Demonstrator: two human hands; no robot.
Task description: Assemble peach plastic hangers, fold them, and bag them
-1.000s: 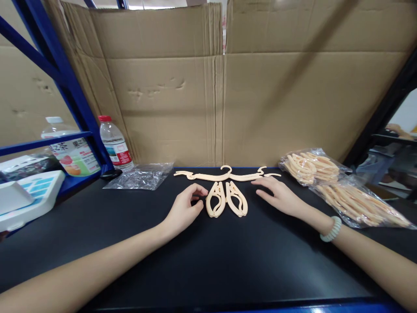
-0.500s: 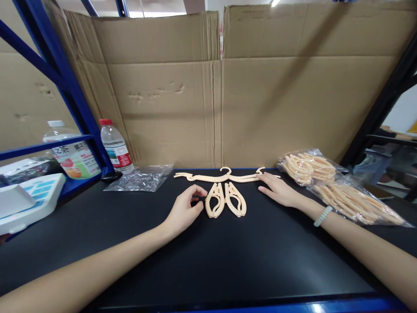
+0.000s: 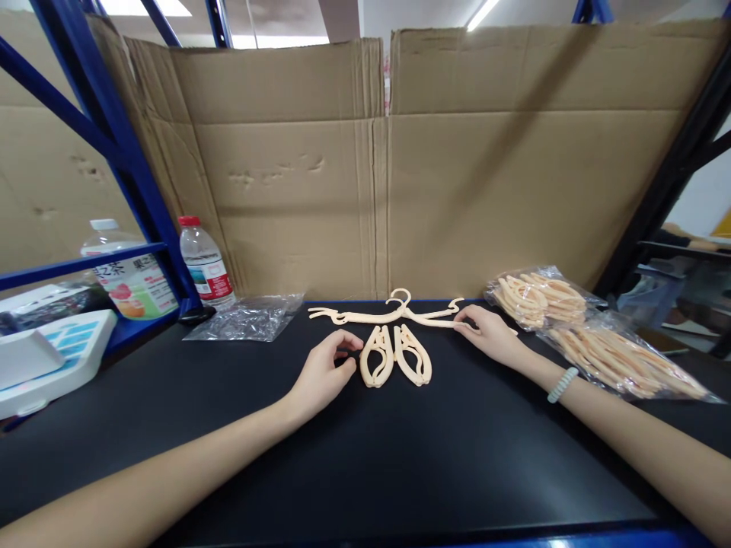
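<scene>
Two folded cream plastic hangers, the left folded hanger (image 3: 368, 378) and the right folded hanger (image 3: 423, 373), lie side by side on the black table. Behind them an unfolded cream hanger (image 3: 371, 317) stretches sideways, its hook pointing toward the cardboard. My right hand (image 3: 488, 335) has thumb and fingers closed on the right arm of that hanger, covering part of it. With fingers curved and thumb apart, my left hand (image 3: 327, 367) rests beside the left folded hanger, its fingertips at the edge; whether they touch is unclear.
Clear bags of cream hangers (image 3: 622, 358) lie at the right. An empty plastic bag (image 3: 251, 318), a red-capped bottle (image 3: 206, 262), a larger bottle (image 3: 134, 281) and a white-and-blue device (image 3: 62, 358) are at the left. Cardboard (image 3: 297, 198) walls the back.
My right hand's fingers have closed on the unfolded hanger's right arm, which has swung down toward me, away from the small right-hand hook. My left hand stays almost in place. The view has tilted slightly up.
</scene>
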